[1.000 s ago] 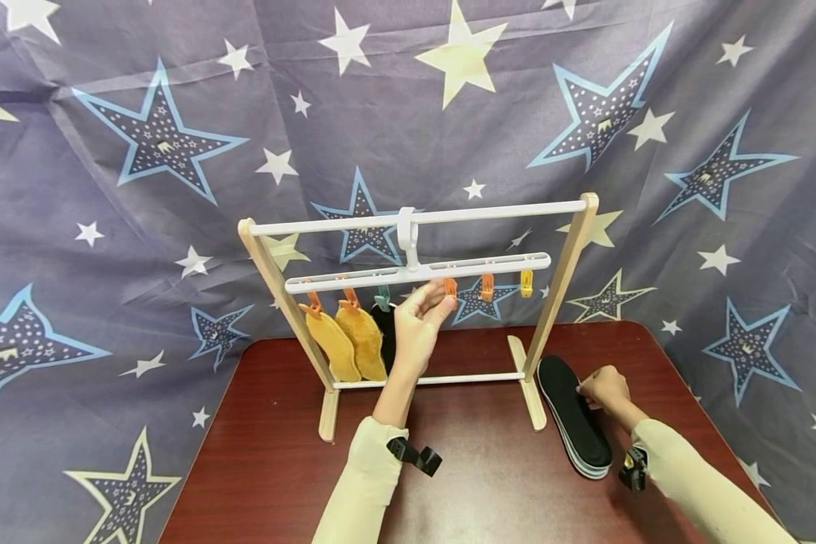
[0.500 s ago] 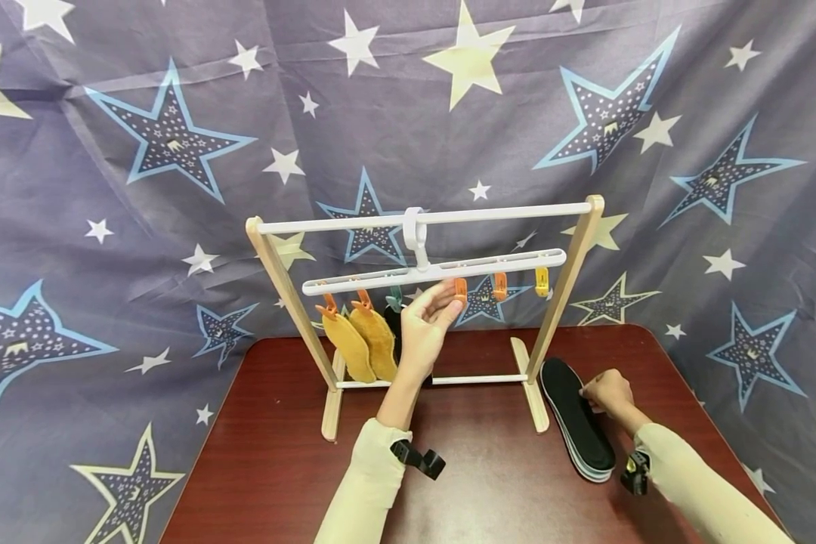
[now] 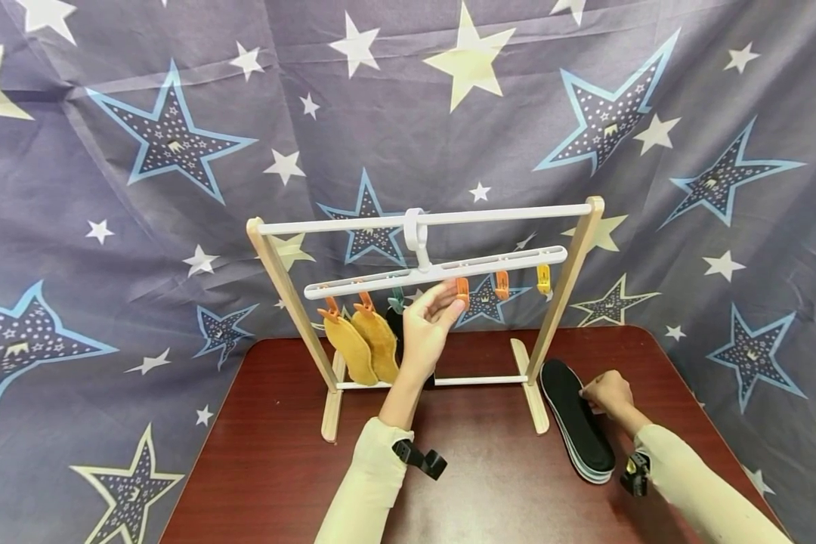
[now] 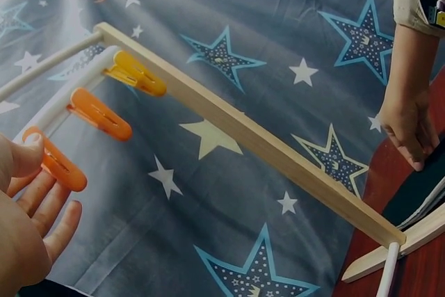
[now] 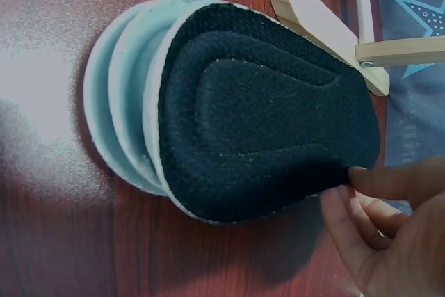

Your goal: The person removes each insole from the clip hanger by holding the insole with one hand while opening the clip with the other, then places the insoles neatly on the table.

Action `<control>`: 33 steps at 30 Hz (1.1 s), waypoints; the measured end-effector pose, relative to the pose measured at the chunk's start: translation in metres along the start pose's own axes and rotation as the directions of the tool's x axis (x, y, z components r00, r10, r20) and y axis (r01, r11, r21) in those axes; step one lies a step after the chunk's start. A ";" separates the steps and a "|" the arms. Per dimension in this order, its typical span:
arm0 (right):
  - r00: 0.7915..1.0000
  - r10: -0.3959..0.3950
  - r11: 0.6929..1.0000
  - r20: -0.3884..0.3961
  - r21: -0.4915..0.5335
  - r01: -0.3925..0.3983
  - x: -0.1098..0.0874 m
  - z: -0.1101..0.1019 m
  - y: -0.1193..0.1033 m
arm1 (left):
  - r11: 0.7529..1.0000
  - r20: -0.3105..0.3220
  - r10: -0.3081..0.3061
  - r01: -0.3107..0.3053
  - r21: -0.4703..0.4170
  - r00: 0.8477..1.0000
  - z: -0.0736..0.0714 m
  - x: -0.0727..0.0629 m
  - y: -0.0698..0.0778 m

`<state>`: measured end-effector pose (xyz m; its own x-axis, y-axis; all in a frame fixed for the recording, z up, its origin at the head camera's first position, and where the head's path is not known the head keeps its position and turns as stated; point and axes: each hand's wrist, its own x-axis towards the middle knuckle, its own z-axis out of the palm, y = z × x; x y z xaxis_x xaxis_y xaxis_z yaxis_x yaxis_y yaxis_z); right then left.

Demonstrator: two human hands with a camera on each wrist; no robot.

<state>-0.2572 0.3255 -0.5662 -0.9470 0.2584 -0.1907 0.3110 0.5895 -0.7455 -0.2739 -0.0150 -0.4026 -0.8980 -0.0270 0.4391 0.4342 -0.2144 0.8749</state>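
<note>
My left hand [image 3: 427, 325] pinches an orange clip [image 3: 462, 291] on the white hanger [image 3: 496, 264]; the left wrist view shows thumb and fingers on this clip [image 4: 62, 165]. Left along the hanger, two yellow insoles [image 3: 350, 349] hang from orange clips, and a black insole [image 3: 395, 326] from a green one, partly hidden behind my left hand. An orange clip [image 3: 502, 284] and a yellow clip [image 3: 543, 279] at the right hold nothing. On the table, my right hand [image 3: 608, 394] pinches the edge of the top black insole [image 5: 264, 109] of a stack with pale blue undersides [image 5: 125, 95].
The hanger hooks over the top bar of a wooden rack [image 3: 561, 291] with a low white crossbar [image 3: 479, 380]. The stack lies beside the rack's right foot [image 3: 530, 389] on the reddish-brown table [image 3: 279, 468]. A star-patterned cloth [image 3: 394, 91] hangs behind.
The head view has shifted a little. The hanger has slid slightly right, its right end tilting up, and my left hand has moved with it. My right hand stays at the insole's edge.
</note>
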 end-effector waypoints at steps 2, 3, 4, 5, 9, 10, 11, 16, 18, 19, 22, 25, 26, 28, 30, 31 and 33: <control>1.000 0.001 1.000 -0.001 0.003 -0.001 0.000 0.000 0.000 | 1.000 0.002 -0.002 0.002 0.000 1.000 0.000 0.000 0.000; 1.000 0.000 1.000 0.000 0.004 0.000 0.000 -0.001 0.000 | 1.000 0.005 -0.002 0.002 0.001 1.000 0.000 0.000 0.000; 1.000 0.000 1.000 0.000 0.005 0.000 0.000 -0.001 0.000 | 1.000 0.007 -0.001 0.001 0.003 1.000 0.000 0.000 0.000; 1.000 0.000 1.000 0.000 0.005 0.000 0.000 -0.001 0.001 | 1.000 0.011 0.000 0.000 0.006 1.000 0.000 0.000 0.000; 1.000 0.005 1.000 0.001 0.002 -0.005 -0.001 -0.001 0.002 | 1.000 0.019 0.006 -0.007 0.012 1.000 -0.001 0.000 -0.002; 1.000 0.004 1.000 0.001 0.001 -0.004 0.000 -0.001 0.002 | 1.000 0.020 0.008 -0.008 0.012 1.000 0.000 0.000 -0.002; 1.000 0.004 1.000 0.003 0.000 -0.004 0.000 -0.001 0.002 | 1.000 0.021 0.009 -0.010 0.011 1.000 0.000 0.000 -0.002; 1.000 -0.003 1.000 0.005 0.009 0.003 0.000 -0.001 0.003 | 1.000 0.019 0.013 -0.013 0.017 1.000 0.001 0.000 -0.002; 1.000 -0.005 1.000 0.005 0.018 0.004 0.000 -0.001 0.003 | 1.000 0.019 0.015 -0.016 0.019 1.000 0.001 0.000 -0.002; 1.000 -0.008 1.000 0.005 0.022 0.008 0.000 -0.001 0.004 | 1.000 0.020 0.018 -0.018 0.019 1.000 0.001 0.000 -0.003; 1.000 0.002 1.000 0.005 0.023 -0.002 0.002 -0.002 0.005 | 1.000 0.022 0.022 -0.022 0.020 1.000 0.002 0.000 -0.002; 1.000 0.000 1.000 0.011 0.018 0.000 0.002 -0.003 0.004 | 0.999 0.023 0.022 -0.023 0.026 0.999 0.002 0.000 -0.002; 1.000 0.002 1.000 0.010 0.021 -0.002 0.002 -0.004 0.004 | 0.999 0.024 0.021 -0.021 0.027 0.999 0.002 0.000 -0.002; 1.000 -0.010 1.000 0.012 0.030 0.010 0.001 -0.005 0.002 | 0.999 0.024 0.018 -0.019 0.032 1.000 0.002 0.000 -0.002; 1.000 -0.025 0.999 0.015 0.044 0.024 -0.001 -0.006 0.000 | 0.999 0.027 0.018 -0.018 0.034 0.999 0.002 -0.001 -0.002; 1.000 -0.028 0.998 0.014 0.051 0.027 -0.001 -0.006 -0.002 | 0.999 0.029 0.019 -0.020 0.034 0.999 0.002 -0.001 -0.002; 0.999 -0.042 0.997 0.019 0.071 0.041 -0.002 -0.006 -0.006 | 0.999 0.031 0.023 -0.024 0.035 0.999 0.001 -0.002 -0.002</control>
<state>-0.2560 0.3263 -0.5577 -0.9607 0.2188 -0.1709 0.2655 0.5437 -0.7962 -0.2729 -0.0134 -0.4047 -0.8851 -0.0013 0.4653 0.4580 -0.1792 0.8707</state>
